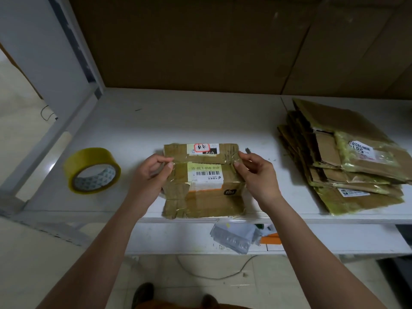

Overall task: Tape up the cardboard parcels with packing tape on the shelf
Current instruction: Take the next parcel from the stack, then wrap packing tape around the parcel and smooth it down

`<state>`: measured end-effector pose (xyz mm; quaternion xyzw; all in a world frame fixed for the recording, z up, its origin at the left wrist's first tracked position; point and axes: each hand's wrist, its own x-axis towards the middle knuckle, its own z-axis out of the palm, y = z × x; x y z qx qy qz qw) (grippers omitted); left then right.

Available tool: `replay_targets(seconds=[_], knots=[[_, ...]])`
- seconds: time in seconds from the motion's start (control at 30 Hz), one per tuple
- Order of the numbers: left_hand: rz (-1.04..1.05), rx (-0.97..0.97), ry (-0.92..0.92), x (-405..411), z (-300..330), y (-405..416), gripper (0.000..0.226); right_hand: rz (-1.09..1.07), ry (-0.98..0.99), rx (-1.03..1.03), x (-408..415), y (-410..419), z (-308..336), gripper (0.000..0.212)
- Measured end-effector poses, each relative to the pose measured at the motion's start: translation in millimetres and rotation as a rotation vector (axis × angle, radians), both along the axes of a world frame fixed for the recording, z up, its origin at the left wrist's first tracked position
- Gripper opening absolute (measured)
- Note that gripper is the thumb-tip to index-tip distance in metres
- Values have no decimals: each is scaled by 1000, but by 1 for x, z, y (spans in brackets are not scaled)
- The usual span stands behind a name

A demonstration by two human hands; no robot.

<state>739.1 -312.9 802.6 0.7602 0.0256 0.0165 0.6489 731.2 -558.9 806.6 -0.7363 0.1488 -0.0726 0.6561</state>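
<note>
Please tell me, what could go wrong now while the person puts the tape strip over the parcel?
1. Both hands, left hand and right hand, stretch a clear tape strip over the parcel; it may wrinkle or stick crooked.
2. The parcel lies at the front edge of the shelf, so pressing could push it off.
3. The tape roll stands tilted on its edge and might roll.

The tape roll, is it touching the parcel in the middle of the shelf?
Apart. The head view shows bare white shelf between the tape roll and the parcel, with the left hand between them.
</note>
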Motion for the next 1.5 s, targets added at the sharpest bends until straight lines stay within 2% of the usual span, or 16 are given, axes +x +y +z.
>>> replay_targets(seconds=[0.13, 0.2, 0.43, 0.67, 1.03, 1.13, 1.2, 1.3, 1.37, 1.5], knots=[[-11, -6, 0, 0, -1, 2, 11, 12, -30, -76, -4, -2, -1, 17], [-13, -17, 6, 0, -1, 3, 11, 28, -37, -89, -5, -3, -2, 18], [-35, -5, -4, 3, -3, 6, 13, -65, 10, 12, 6, 2, -1, 18], [-42, -73, -22, 4, -6, 4, 16, -79, -9, -24, 4, 3, -4, 2], [-82, -122, -29, 13, -11, -1, 15, -78, -67, -206, -2, -1, -5, 15], [-83, -38, -64, 13, -10, -1, 12, -47, -25, -319, 0, -3, -2, 3], [-96, 54, -93, 13, -8, 1, 10, -36, 12, -443, 0, -2, 5, 18], [-173, 278, -213, 17, -3, 8, 6, -12, 51, -800, -4, 1, 17, 35], [-210, 432, -309, 19, 4, 12, 22, -31, 68, -947, -7, 1, 22, 38], [-207, 471, -357, 19, 28, 20, 41, -11, 7, -811, -7, -5, 30, 39]])
